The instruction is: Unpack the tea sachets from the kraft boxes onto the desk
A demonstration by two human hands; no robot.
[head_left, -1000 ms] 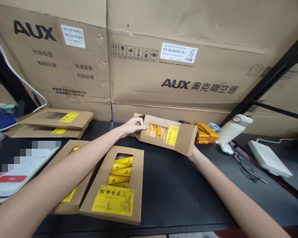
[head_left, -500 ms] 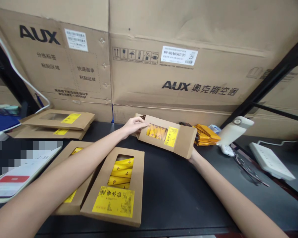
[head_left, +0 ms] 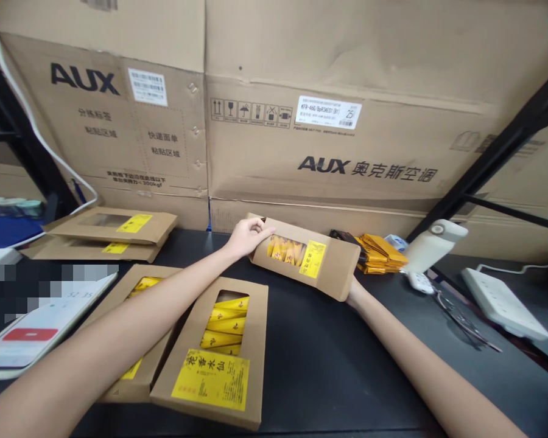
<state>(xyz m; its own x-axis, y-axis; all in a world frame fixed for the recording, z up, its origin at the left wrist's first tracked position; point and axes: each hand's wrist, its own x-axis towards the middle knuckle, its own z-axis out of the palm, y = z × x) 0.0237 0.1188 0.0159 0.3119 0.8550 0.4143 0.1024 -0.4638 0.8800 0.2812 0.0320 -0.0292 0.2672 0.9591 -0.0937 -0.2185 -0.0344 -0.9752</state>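
I hold a flat kraft box (head_left: 335, 267) with a window showing yellow sachets and a yellow label, tilted above the black table (head_left: 338, 359). My left hand (head_left: 246, 236) pinches the flap at the box's left end. My right hand (head_left: 354, 293) is mostly hidden behind the box's right end and supports it there. Below my left arm lie two filled window boxes: the nearer box (head_left: 251, 359) with a large yellow label, and the second box (head_left: 139, 286) partly under my arm.
A loose pile of yellow sachets (head_left: 380, 253) lies behind the held box, next to a white device (head_left: 432, 246). A white power strip (head_left: 502, 303) and wire tool sit at right. Flat empty boxes (head_left: 114, 230) are stacked back left, a phone (head_left: 36, 331) at left. Large cartons (head_left: 329, 128) form the backdrop.
The held box has tipped slightly lower at its right end and my left fingers have pressed the end flap inward. The view has shifted a little downward.
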